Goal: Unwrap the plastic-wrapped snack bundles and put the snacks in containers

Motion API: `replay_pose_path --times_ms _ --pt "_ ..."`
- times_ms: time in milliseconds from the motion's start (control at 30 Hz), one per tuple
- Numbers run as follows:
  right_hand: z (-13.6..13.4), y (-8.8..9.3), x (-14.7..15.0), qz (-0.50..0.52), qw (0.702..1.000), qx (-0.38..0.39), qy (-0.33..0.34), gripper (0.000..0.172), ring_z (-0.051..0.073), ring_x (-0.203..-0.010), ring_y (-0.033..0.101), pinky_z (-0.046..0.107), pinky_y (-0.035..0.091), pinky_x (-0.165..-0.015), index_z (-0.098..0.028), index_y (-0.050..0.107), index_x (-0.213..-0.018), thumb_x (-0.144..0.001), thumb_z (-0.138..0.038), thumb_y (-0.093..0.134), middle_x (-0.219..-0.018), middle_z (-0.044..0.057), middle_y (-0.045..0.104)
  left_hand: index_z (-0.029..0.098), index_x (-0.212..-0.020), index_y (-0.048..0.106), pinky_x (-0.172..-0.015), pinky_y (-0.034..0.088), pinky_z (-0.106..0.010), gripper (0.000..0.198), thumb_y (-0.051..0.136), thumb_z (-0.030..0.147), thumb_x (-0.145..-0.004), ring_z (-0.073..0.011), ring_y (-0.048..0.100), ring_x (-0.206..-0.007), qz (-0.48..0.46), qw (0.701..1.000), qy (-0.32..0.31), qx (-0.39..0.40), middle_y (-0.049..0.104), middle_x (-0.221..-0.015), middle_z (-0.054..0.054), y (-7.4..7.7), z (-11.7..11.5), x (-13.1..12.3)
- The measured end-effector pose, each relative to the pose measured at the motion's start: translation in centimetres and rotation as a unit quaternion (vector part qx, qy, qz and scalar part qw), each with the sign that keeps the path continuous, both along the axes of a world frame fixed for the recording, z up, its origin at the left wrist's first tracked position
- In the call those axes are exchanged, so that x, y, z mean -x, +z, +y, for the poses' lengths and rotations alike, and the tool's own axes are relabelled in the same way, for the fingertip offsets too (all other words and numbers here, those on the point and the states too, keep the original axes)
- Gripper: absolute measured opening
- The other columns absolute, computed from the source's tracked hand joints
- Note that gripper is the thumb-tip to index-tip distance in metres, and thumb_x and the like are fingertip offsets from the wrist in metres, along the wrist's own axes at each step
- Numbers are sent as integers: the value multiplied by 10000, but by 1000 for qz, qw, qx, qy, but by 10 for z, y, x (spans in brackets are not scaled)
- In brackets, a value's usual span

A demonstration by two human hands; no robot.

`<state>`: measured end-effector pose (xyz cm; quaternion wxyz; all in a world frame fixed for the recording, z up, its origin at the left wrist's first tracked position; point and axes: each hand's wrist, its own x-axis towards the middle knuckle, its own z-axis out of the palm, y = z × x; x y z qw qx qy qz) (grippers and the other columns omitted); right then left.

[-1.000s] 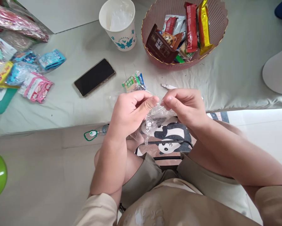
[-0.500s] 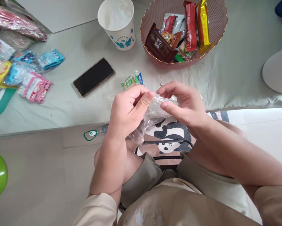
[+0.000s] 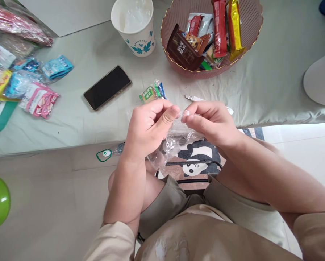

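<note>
Between my two hands a clear plastic bag (image 3: pixel 175 136) hangs down past the edge of the covered surface, crumpled and see-through. My left hand (image 3: pixel 151 125) is closed, thumb against the curled forefinger, pinching the bag's top. Facing it, my right hand (image 3: pixel 212 121) pinches another bit of the same film between thumb and forefinger. Just beyond the left fingers lies a small green and blue wrapped snack (image 3: pixel 152 92). Behind the right hand a thin, pale, metallic-tipped tool (image 3: pixel 194 98) lies partly hidden; its kind is unclear.
A pink ribbed bowl (image 3: pixel 175 70) of wrapped snacks stands at the back, beside a paper cup (image 3: pixel 140 41) with clear plastic inside. A phone (image 3: pixel 107 88) lies left of centre. Several snack packets (image 3: pixel 40 99) are heaped far left. At right stands a white rounded object (image 3: pixel 321 79).
My right thumb and forefinger have closed on the plastic, having been apart before. The pale tool behind that hand now shows more. My left hand has hardly moved.
</note>
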<state>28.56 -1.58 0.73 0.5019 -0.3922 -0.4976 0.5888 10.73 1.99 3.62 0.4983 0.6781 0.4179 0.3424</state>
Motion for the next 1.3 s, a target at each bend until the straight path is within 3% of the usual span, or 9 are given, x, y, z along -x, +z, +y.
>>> replay_pose_path --times_ms 133,267,333,433,633,833,1067,1300 --pt "-1 -1 -1 13 1000 19 2 407 51 -466 270 227 219 -425 -182 711 -781 -847 -574 799 -535 -67 430 233 -770 653 -446 326 -297 471 653 677 -925 -118 435 -477 30 999 24 -32 494 -541 24 3 -2 -1" --pt "-1 0 0 4 1000 25 -18 424 52 -469 293 221 238 -432 -182 714 -760 -818 -588 820 -524 -67 444 239 -777 627 -584 447 -299 274 729 420 -955 -131 538 -626 68 974 115 -181 593 -663 17 18 -11 -3" --pt "-1 1 1 -1 999 21 -40 428 57 -487 341 221 270 -448 -179 713 -745 -800 -585 837 -540 -55 487 238 -738 620 -625 473 -309 231 744 274 -929 -135 577 -673 84 959 101 -253 638 -710 11 26 -18 -4" --pt "-1 0 3 6 998 11 -68 418 67 -525 420 224 330 -476 -176 724 -737 -789 -571 852 -604 -25 584 247 -743 655 -631 496 -326 189 749 197 -900 -149 629 -705 127 949 54 -284 703 -770 -4 31 -24 -7" --pt "-2 -1 4 21 998 12 -64 414 141 -607 612 274 492 -547 -200 775 -733 -791 -605 837 -575 3 615 261 -806 742 -658 543 -327 98 776 219 -888 -161 689 -719 146 945 62 -287 759 -806 -2 25 -24 -6" --pt "-7 -5 3 -7 996 -17 -84 329 191 -653 661 306 533 -580 -245 843 -817 -846 -570 801 -477 -11 524 261 -884 809 -662 511 -378 132 698 234 -949 -196 679 -721 171 934 97 -299 751 -803 -39 23 -28 -7" --pt "-8 -4 5 -47 993 -22 -102 363 211 -695 688 323 544 -587 -253 845 -808 -874 -599 757 -510 11 563 264 -780 801 -642 465 -322 212 681 242 -953 -156 631 -676 143 960 89 -226 671 -698 -5 23 -27 -6" --pt "-7 1 5 -42 993 -35 -106 333 202 -695 689 316 536 -568 -238 836 -773 -839 -563 808 -621 40 687 296 -766 813 -614 535 -315 163 748 211 -889 -160 695 -684 51 992 64 -96 793 -776 20 24 -18 -1"
